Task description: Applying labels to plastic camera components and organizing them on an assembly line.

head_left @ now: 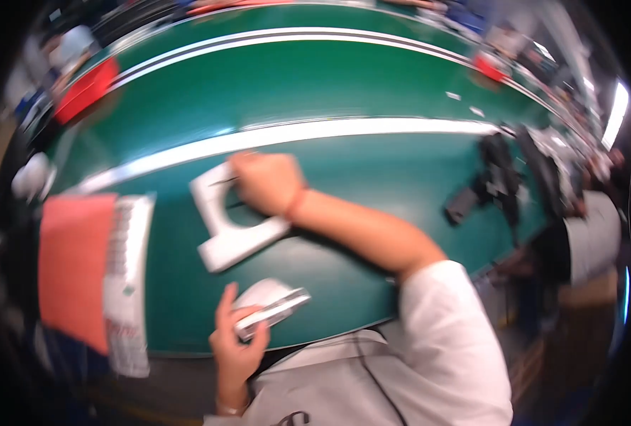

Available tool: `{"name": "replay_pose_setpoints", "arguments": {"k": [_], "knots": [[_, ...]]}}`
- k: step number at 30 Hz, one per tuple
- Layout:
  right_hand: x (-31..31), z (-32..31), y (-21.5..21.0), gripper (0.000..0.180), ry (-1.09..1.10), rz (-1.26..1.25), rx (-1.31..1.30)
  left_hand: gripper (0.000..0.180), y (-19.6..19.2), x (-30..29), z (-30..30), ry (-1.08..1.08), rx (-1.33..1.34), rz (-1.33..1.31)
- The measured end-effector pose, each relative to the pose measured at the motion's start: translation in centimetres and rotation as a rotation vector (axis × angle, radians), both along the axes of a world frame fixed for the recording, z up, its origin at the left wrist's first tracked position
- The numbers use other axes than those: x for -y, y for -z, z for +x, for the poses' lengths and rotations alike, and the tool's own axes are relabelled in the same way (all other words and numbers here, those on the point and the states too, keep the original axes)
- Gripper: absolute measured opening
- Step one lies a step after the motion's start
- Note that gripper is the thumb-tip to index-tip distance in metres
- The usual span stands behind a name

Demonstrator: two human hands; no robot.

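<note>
My left hand (239,349), near the front edge of the green table, is closed on a small white device (271,308) with a flat edge and a rounded back. Dark openings seem to line that edge, though blur hides their detail. Farther out, a white U-shaped plastic part (237,243) lies on the table. My right hand (269,182) reaches across to its upper end, with fingers curled tight around it. A short dark strand (239,204) shows beneath the right hand; what it belongs to is unclear.
An orange sheet (78,263) and a white printed sheet (129,284) lie at the left. Black equipment with cables (496,177) sits at the right. A white strip (287,133) crosses the green table. Red bins (88,89) and other people are farther off.
</note>
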State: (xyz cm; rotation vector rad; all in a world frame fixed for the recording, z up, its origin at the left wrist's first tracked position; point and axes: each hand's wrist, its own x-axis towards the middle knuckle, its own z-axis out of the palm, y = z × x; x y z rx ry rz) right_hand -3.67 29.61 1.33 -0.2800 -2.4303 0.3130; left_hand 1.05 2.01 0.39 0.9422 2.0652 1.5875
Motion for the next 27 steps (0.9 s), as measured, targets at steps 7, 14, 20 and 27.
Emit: {"name": "replay_pose_setpoints", "arguments": {"k": [7, 14, 20, 27], "knots": [[0.0, -1.0, 1.6, 0.007, -0.025, 0.156, -0.076, 0.073, 0.1, -0.4, 0.3, 0.093, -0.022, 0.023], [0.0, -0.7, 1.2, 0.008, -0.018, 0.177, -0.05, 0.071, 0.1, -0.3, 0.4, 0.084, -0.053, -0.002], [0.4, -0.6, 1.2, 0.009, -0.007, 0.195, -0.036, 0.071, 0.1, -0.3, 0.4, 0.084, -0.046, 0.006], [0.5, -1.8, 1.3, 0.009, -0.032, 0.184, 0.066, 0.06, -1.5, -0.4, 0.8, 0.05, 0.022, -0.016]]}}
